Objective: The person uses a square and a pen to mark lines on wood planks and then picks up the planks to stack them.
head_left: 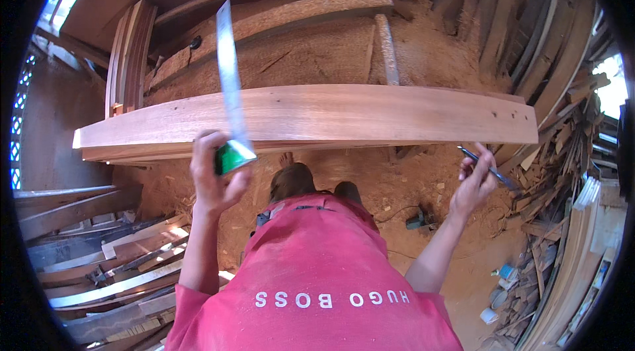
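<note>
My left hand [210, 175] grips the green stock of a try square [228, 70] at the near edge of a long, smooth wooden plank [344, 113]. The square's metal blade points away from me, across and past the plank, slightly blurred. Whether the blade lies flat on the wood, I cannot tell. Just off the near edge, toward the plank's right end, my right hand [475, 182] holds a dark pencil or pen [469, 152] between its fingers, the tip pointing up and left. Several small dark holes mark the plank's right end.
Behind the plank lies a rough timber beam [284, 17] amid sawdust. Upright boards [129, 53] stand at the far left. Stacked planks [119, 285] fill the near left; scrap wood [562, 159] piles up on the right. A green power tool [418, 220] sits on the floor.
</note>
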### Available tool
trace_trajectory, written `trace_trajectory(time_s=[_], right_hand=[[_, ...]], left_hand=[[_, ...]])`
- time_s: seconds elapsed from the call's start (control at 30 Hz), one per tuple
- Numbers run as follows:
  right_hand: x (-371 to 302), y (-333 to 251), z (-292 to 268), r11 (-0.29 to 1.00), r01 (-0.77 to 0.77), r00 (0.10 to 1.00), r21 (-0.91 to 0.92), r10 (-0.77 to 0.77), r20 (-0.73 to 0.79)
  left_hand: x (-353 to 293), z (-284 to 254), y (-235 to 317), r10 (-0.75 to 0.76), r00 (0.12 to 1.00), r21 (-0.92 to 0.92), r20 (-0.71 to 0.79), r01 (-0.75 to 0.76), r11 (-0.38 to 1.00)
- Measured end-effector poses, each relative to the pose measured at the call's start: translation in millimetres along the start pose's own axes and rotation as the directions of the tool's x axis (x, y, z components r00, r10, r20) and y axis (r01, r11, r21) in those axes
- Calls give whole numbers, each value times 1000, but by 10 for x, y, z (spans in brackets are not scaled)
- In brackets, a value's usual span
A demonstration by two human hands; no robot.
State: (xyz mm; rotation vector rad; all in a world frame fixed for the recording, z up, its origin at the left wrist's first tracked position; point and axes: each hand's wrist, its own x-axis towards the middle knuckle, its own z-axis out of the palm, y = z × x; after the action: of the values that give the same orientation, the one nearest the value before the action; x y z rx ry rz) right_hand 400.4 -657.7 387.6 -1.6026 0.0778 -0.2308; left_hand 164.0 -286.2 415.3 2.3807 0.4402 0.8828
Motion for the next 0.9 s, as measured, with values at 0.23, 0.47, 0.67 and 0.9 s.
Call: trace_trajectory(time_s=[0.23, 0.47, 0.67, 0.9], right_hand=[[-492, -121, 579, 743, 528, 825, -412, -563, 43], [-1056, -474, 1654, 760, 365, 879, -537, -471, -70], [-1735, -627, 2229, 850, -167, 915, -499, 322, 242], [-2363, -494, 2699, 656, -641, 600, -398, 752, 273]], left_hand=[[740, 19, -532, 353, 894, -258, 276, -285, 923], [1331, 47, -1380, 493, 723, -430, 484, -295, 854], [1079, -42, -1431, 420, 393, -331, 818, -276, 902], [1268, 114, -1464, 616, 251, -610, 747, -111, 785]])
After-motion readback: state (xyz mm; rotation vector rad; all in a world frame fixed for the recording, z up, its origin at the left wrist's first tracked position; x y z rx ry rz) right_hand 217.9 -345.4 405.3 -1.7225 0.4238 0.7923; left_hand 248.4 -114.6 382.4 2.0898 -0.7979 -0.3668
